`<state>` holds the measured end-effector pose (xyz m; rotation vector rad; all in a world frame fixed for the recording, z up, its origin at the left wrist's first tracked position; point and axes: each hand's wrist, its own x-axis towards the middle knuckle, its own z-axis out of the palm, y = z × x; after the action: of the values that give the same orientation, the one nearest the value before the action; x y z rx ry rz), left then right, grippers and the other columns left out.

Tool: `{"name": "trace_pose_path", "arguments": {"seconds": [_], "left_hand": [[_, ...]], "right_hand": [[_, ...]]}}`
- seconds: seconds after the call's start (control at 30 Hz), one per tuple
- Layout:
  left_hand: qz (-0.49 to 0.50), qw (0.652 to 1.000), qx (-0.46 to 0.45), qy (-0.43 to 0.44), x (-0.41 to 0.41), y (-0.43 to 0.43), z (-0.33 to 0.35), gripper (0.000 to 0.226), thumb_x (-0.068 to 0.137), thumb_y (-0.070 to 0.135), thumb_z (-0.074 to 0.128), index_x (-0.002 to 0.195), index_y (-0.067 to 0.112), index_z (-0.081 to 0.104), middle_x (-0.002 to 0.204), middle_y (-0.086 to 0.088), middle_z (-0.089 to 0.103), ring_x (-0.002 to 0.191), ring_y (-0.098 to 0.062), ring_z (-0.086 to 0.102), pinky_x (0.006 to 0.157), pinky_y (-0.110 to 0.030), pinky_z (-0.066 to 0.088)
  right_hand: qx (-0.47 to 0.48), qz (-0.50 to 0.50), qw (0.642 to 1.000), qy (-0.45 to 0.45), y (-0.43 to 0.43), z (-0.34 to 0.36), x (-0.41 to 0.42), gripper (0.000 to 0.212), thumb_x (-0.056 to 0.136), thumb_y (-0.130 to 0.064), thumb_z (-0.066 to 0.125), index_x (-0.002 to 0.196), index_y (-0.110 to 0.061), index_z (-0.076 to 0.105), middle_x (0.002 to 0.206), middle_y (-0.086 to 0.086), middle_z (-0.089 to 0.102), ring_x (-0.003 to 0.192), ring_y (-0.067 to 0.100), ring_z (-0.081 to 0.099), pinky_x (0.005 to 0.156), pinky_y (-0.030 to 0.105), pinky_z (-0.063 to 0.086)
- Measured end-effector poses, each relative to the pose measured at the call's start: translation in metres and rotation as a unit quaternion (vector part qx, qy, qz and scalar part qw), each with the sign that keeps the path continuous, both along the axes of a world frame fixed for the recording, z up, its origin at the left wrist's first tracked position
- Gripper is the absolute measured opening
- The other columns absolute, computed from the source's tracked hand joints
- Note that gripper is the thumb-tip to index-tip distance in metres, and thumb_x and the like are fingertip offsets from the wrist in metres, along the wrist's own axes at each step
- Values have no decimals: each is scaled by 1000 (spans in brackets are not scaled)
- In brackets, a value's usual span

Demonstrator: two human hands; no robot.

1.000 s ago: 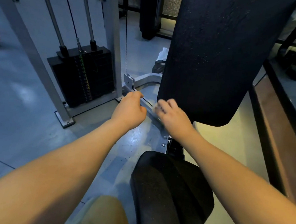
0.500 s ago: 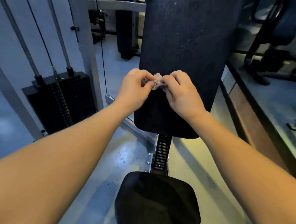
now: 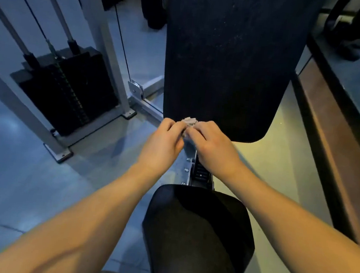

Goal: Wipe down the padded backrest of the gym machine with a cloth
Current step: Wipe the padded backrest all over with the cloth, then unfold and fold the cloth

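In the head view, a small crumpled cloth [image 3: 189, 122] is pinched between both hands. The fingers of the left hand [image 3: 163, 141] are curled onto it from 9 o'clock and those of the right hand [image 3: 211, 144] from 3 o'clock, so that only a pale wad is left showing above the knuckles. It is held in front of the lower edge of the backrest [image 3: 226, 63], toward 7 o'clock from the pad's centre; whether it is actually pressed against the surface cannot be told. The two-handed grip is judged to be for bunching the cloth into a firmer wad before strokes are made (a loose rag would likely skid and fold under).

The backrest is stood upright with its padded face turned toward the wearer. Its long axis is run from 12 to 6 o'clock, with the rounded lower end pointed down at the seat pad [image 3: 198, 231], which is set apart from it at 6 o'clock. Strokes along that axis would probably be suited best. A weight stack [image 3: 68, 89] is seen at 9 o'clock, well apart.
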<state>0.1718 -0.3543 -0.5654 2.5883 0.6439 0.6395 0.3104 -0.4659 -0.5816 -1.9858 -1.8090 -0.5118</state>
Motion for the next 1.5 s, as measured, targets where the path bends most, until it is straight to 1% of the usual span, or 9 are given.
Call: {"name": "trace_pose_path", "arguments": {"seconds": [0.2,0.43,0.6,0.8,0.9,1.07,1.27,1.4,1.5], "left_hand": [[-21,973,-90,214,-14,-13,6,23,94,21,56,117,17,62,108,-7,52,85,-33,61,77,-47,53],[42,933,-313,170,-6,-41,85,29,101,26,45,122,25,64,115,-4,49,102,-24,58,100,-34,49],[13,919,-368,139,-5,-70,166,18,93,38,67,105,25,66,100,7,60,86,-7,63,73,-28,57],[93,887,-447,72,-24,-87,262,18,105,29,48,111,24,65,99,3,67,93,-19,66,85,-44,59],[119,875,-468,37,-36,-98,318,22,108,28,43,115,21,63,101,1,64,94,-16,61,74,-23,51],[181,852,-490,-33,-50,-105,432,22,105,28,48,99,17,66,89,3,61,83,-10,55,75,-22,46],[143,831,-510,-167,-79,-78,548,31,106,32,45,104,3,56,93,-16,66,89,-25,69,82,-38,62],[161,826,-530,-104,-100,-45,591,62,91,70,38,92,14,63,90,-12,71,91,-30,69,87,-42,56],[125,855,-502,-28,-114,-24,614,51,99,55,51,116,7,55,96,-9,66,79,-16,64,64,-27,53]], "right_hand": [[-191,-9,974,121,-33,7,-28,38,91,-8,67,128,-16,60,114,6,57,103,23,54,76,39,55],[-110,-180,912,352,-52,79,-37,19,98,-20,64,114,-10,67,103,5,60,92,21,58,75,26,41],[-108,-210,869,436,-77,156,-38,9,100,-20,62,109,-19,63,100,-5,55,84,10,52,67,23,35],[-86,-234,796,551,-107,265,-52,32,98,-21,66,129,-22,61,116,-7,64,95,5,59,79,20,46],[-112,-243,762,589,-123,323,-65,42,97,-23,67,138,-18,60,121,-5,63,109,13,61,92,29,50],[-169,-200,760,594,-139,418,-77,12,93,-19,69,87,-29,64,83,-6,64,82,15,59,67,27,43],[-102,-147,712,679,-125,517,-83,6,99,-25,66,100,-21,71,91,0,70,84,16,62,71,27,48],[-79,-117,728,671,-102,565,-101,20,102,-31,60,93,-20,74,87,-3,70,81,7,65,75,24,48],[-44,-121,733,668,-76,586,-109,20,101,-37,59,95,-25,74,94,2,73,92,18,70,82,37,55]]}}
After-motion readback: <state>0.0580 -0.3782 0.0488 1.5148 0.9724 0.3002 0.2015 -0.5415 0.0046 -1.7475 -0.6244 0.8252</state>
